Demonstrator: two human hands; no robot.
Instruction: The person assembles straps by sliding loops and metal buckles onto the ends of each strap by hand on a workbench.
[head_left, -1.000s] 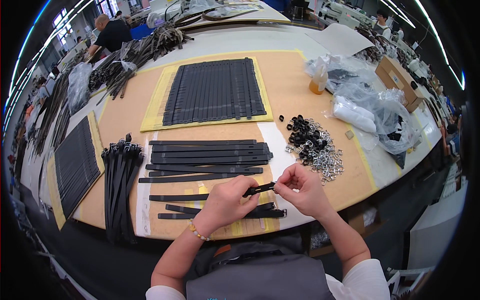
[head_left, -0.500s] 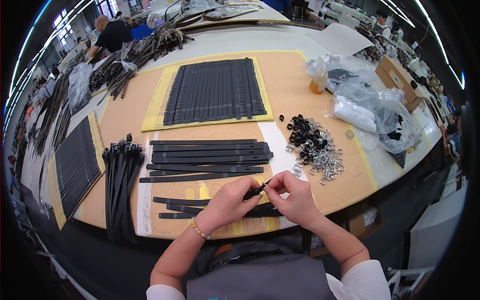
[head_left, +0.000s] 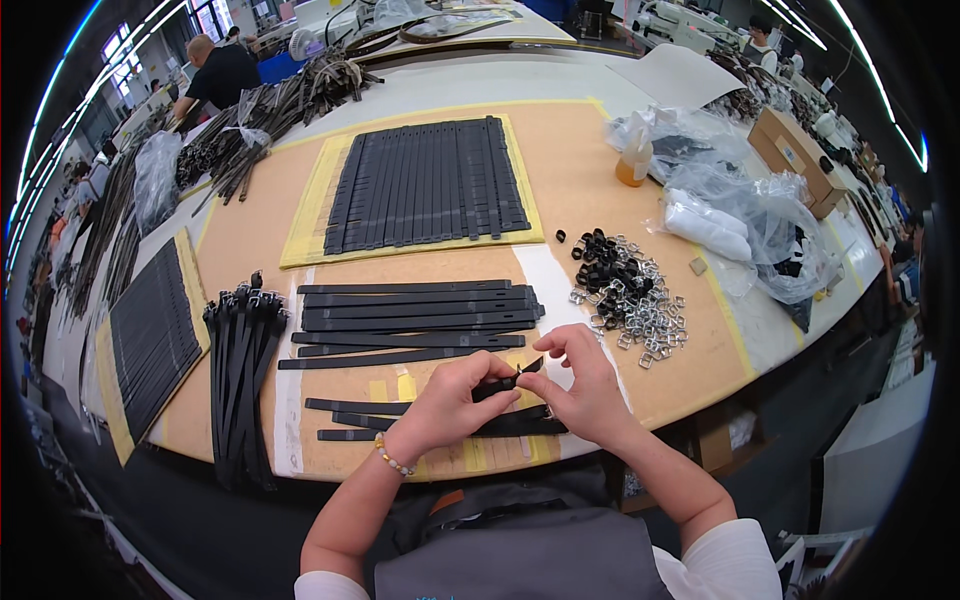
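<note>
A short stretch of black strap (head_left: 496, 388) shows between my hands, just above the table's near part. My left hand (head_left: 450, 398) is closed around it, thumb and fingers pinching. With its thumb against the strap's end, my right hand (head_left: 588, 392) grips from the other side, its index finger lifted and bent. A small metal piece glints at the strap, too small to make out fully. Beneath my hands lie a few loose black straps (head_left: 352, 419). Farther off is a row of flat black straps (head_left: 420, 312).
Black loops (head_left: 598, 258) and silver buckles (head_left: 655, 318) form a pile on the right. A bundle of buckled straps (head_left: 243, 365) hangs over the near edge at left. Strap-covered boards (head_left: 290, 235) lie beyond. A bottle (head_left: 632, 168), plastic bags and a cardboard box (head_left: 790, 160) stand far right.
My right hand's fingers have opened upward from a tight pinch, and the thumb has moved onto the strap. More of the strap's end shows. My left hand has barely shifted.
</note>
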